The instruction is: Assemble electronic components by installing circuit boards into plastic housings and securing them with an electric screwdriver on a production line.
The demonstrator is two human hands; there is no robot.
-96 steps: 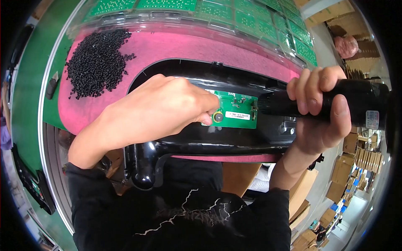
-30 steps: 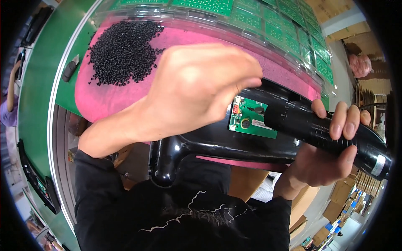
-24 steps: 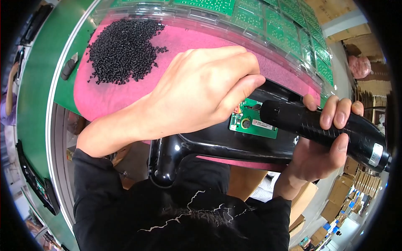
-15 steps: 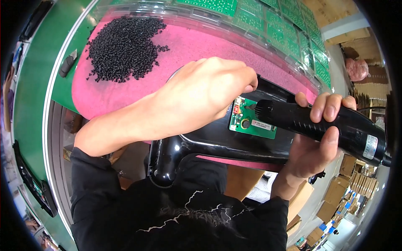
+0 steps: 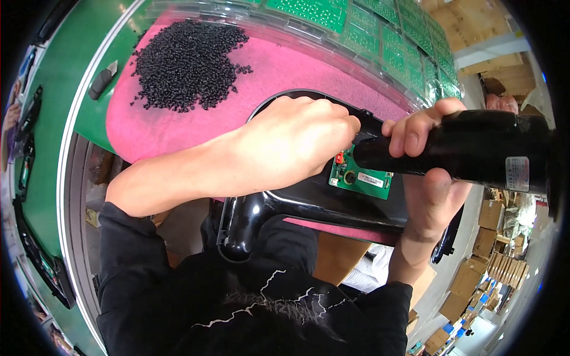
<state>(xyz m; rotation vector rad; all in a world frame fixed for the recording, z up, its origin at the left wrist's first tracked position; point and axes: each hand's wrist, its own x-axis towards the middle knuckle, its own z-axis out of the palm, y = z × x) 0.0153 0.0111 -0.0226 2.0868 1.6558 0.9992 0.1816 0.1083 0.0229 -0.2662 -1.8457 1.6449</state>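
Note:
My right hand (image 5: pixel 432 148) grips a black electric screwdriver (image 5: pixel 493 145), its fingers over the top and thumb below. The tool's nose reaches a green circuit board (image 5: pixel 361 185) with a red connector and a white label; its very tip is hidden. That board lies inside a glossy black plastic housing (image 5: pixel 309 204), which spans the space before me. Over the board's left side, my left hand (image 5: pixel 297 133) is curled closed with the knuckles up. Its fingertips are out of sight, so whatever it pinches, if anything, cannot be made out.
A heap of small black screws (image 5: pixel 187 65) lies on a pink mat (image 5: pixel 267 68). Clear plastic trays of green circuit boards (image 5: pixel 362 29) border the mat's far side. A small dark object (image 5: pixel 102 82) rests on the green table (image 5: pixel 50 127) at left. Cardboard boxes (image 5: pixel 472 273) stand at right.
The screwdriver's rear end has risen, and my right hand has moved up and turned with it. Its nose has come closer to my left hand, which stays curled over the board.

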